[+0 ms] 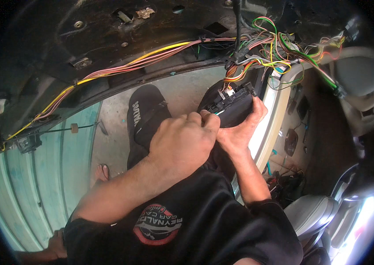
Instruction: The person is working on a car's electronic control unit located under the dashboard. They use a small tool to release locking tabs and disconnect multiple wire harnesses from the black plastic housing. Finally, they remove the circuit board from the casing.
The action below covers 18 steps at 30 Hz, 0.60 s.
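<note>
My right hand (242,132) holds a black plastic connector housing (233,108), its thumb and fingers at the housing's right end and underside. Orange, red and yellow wires (235,73) run down into the housing from the loom above. My left hand (182,139) is closed at the housing's lower left corner, fingers bent in a pinch beside a thin light strip (215,112); what exactly they grip is hidden.
A dark metal panel (103,35) with taped wire bundles (138,59) spans the top. At right are a pale door frame (266,139), grey seats (306,216) and scattered parts (291,141). Green corrugated sheet (36,176), another person's foot (102,172) and limb (56,247) show at left.
</note>
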Each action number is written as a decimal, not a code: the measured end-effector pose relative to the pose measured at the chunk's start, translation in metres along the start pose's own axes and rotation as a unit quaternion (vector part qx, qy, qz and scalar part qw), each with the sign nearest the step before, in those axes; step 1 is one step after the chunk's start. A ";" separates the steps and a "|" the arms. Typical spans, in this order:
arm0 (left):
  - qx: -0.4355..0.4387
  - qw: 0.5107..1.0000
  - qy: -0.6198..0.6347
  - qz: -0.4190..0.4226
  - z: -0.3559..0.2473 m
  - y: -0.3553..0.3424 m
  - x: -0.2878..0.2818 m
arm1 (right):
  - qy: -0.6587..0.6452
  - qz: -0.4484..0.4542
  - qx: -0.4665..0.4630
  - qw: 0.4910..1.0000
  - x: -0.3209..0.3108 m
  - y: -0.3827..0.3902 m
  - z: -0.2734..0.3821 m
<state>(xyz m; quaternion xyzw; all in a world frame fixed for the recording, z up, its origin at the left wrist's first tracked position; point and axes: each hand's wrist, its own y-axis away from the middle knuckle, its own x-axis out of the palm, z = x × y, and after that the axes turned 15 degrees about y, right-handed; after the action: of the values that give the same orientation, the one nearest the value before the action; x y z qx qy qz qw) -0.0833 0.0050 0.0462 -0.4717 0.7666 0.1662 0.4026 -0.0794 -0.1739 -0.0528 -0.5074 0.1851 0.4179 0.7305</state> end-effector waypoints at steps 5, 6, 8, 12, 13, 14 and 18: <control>-0.011 0.999 0.030 0.015 0.011 -0.008 0.003 | 0.016 0.003 -0.002 1.000 0.000 -0.007 -0.002; -0.021 0.998 0.054 -0.001 0.013 -0.007 0.009 | 0.016 0.002 0.004 1.000 0.001 -0.007 -0.001; -0.020 0.998 0.063 -0.019 0.014 -0.006 0.012 | 0.022 0.005 0.012 1.000 0.000 -0.006 -0.001; 0.017 0.999 0.025 0.015 0.022 -0.012 -0.002 | 0.027 0.007 0.019 0.999 0.003 -0.004 0.003; 0.022 0.999 0.023 0.034 0.024 -0.016 -0.007 | 0.026 0.006 0.019 0.999 0.004 -0.004 0.004; -0.017 0.992 0.119 0.029 0.028 -0.019 -0.005 | 0.026 0.007 0.020 0.999 0.003 -0.003 0.004; -0.024 0.989 0.143 0.002 0.026 -0.016 0.007 | 0.019 -0.004 0.024 1.000 0.007 -0.005 0.003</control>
<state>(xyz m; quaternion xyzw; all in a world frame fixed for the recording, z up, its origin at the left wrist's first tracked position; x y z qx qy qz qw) -0.0597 0.0095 0.0271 -0.4986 0.8130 0.1168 0.2770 -0.0723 -0.1689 -0.0534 -0.4984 0.2072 0.4009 0.7402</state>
